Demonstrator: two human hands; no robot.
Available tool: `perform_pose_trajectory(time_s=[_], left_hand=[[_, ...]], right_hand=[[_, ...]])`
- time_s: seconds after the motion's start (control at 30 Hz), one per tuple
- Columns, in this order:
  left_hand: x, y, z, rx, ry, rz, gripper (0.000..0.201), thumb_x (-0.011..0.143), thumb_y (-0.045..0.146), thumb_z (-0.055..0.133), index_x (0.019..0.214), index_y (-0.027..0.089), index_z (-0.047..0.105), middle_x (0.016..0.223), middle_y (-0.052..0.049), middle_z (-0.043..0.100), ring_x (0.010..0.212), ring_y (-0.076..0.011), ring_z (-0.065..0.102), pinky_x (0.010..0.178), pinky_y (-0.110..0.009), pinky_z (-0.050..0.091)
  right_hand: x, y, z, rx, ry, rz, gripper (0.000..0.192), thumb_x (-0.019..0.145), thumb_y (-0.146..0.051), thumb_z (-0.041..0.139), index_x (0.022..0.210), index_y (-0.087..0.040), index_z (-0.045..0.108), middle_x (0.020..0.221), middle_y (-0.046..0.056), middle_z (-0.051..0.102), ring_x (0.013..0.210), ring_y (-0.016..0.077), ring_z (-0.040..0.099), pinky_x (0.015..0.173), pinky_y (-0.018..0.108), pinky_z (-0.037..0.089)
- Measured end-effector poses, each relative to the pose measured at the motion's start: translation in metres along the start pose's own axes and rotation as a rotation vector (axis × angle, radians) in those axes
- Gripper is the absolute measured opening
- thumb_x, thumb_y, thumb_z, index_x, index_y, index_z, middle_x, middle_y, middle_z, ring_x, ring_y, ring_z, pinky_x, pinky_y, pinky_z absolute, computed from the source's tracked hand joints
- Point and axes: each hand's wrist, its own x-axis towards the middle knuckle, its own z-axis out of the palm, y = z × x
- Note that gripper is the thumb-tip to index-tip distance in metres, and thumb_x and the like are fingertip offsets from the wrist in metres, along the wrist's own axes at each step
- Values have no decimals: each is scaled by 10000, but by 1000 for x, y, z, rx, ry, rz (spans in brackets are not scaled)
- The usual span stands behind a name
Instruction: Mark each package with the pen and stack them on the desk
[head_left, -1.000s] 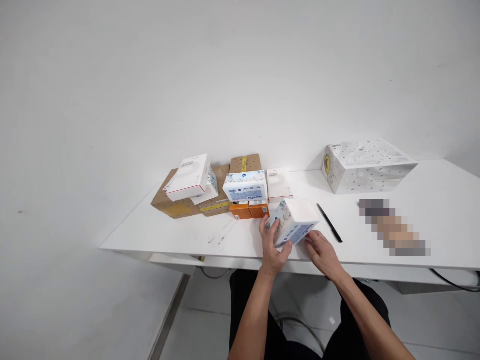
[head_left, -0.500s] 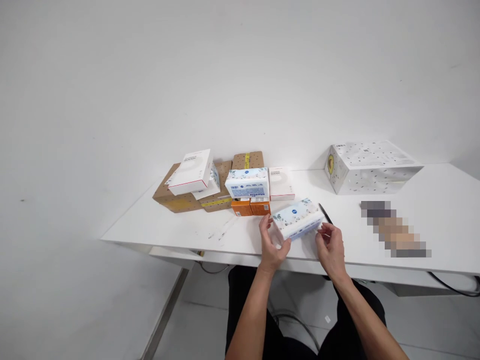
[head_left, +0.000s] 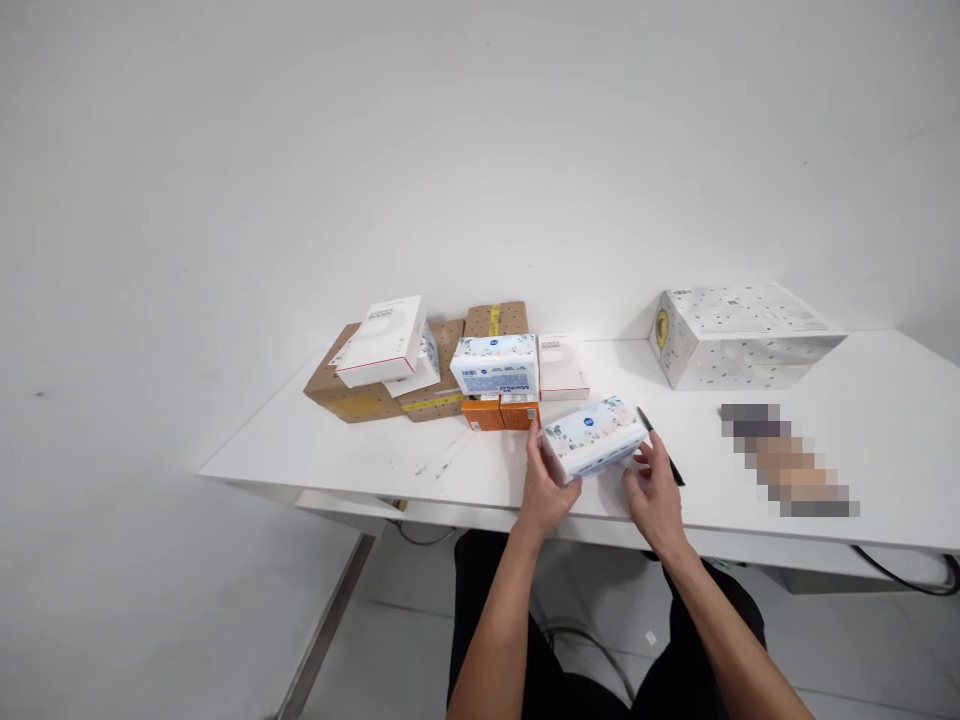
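Pack [head_left: 592, 435], at 4 o'clock from the view's centre: left hand [head_left: 549, 492] holds its left end, thumb and fingers spread; right hand [head_left: 657, 500] curls at the other, grip unclear. Probably light, soft, slightly slippery; best held by both ends. White table [head_left: 337, 458] beneath; wall [head_left: 480, 150] at 12 o'clock.

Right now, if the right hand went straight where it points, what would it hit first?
The right hand would probably meet the near floral pack first; whether they touch now is unclear.
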Motion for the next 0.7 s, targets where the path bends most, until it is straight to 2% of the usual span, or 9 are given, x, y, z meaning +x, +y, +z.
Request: perform_pose_trajectory(time_s=[0.07, 0.17, 0.3, 0.43, 0.57, 0.7], left_hand=[[-2, 5, -5, -1, -2, 26, 1049, 681, 195, 723, 1467, 296, 36, 1328, -115, 423, 1266, -251, 437, 1084, -455, 315], [-2, 20, -14, 21, 30, 117, 1029, 692, 193, 707, 1464, 291, 32, 1348, -127, 376, 1283, -258, 408, 1095, -464, 297], [4, 46, -21, 114, 36, 285, 989, 692, 196, 709, 1453, 264, 81, 1335, -143, 368, 1264, -265, 410, 1073, -450, 340], [14, 61, -17, 237, -2, 355, 887, 706, 237, 715, 1420, 251, 189, 1334, -148, 364, 1250, -278, 406, 1057, -451, 354], [18, 55, -6, 266, -22, 354, 817, 733, 278, 700, 1407, 252, 240, 1346, -148, 369, 1270, -292, 390, 1057, -477, 356], [14, 31, 7, 305, -29, 384, 741, 761, 301, 680, 1392, 256, 295, 1353, -144, 389, 1293, -302, 380, 1077, -517, 332]], right_hand=[[0, 2, 1, -1, -6, 2, 702, 828, -312, 459, 1474, -175, 220, 1239, 176, 581, 1027, 262, 590, 784, 411, 507], [-2, 6, 2, 6, -42, -19, 692, 829, -308, 451, 1472, -167, 236, 1157, 161, 629, 1034, 263, 604, 787, 413, 513], [-1, 12, 4, -15, -77, -74, 612, 821, -287, 450, 1415, -176, 356, 1049, 127, 646, 965, 252, 620, 765, 416, 524], [1, 13, 5, -32, -2, -106, 524, 811, -253, 438, 1326, -164, 452, 1006, 111, 621, 871, 224, 606, 744, 403, 527], [3, 10, 2, -23, 15, -160, 456, 802, -216, 439, 1253, -175, 492, 975, 90, 595, 830, 204, 586, 744, 382, 517], [3, 6, 1, -42, 13, -202, 350, 788, -181, 442, 1121, -183, 548, 932, 82, 585, 825, 210, 572, 745, 377, 499]])
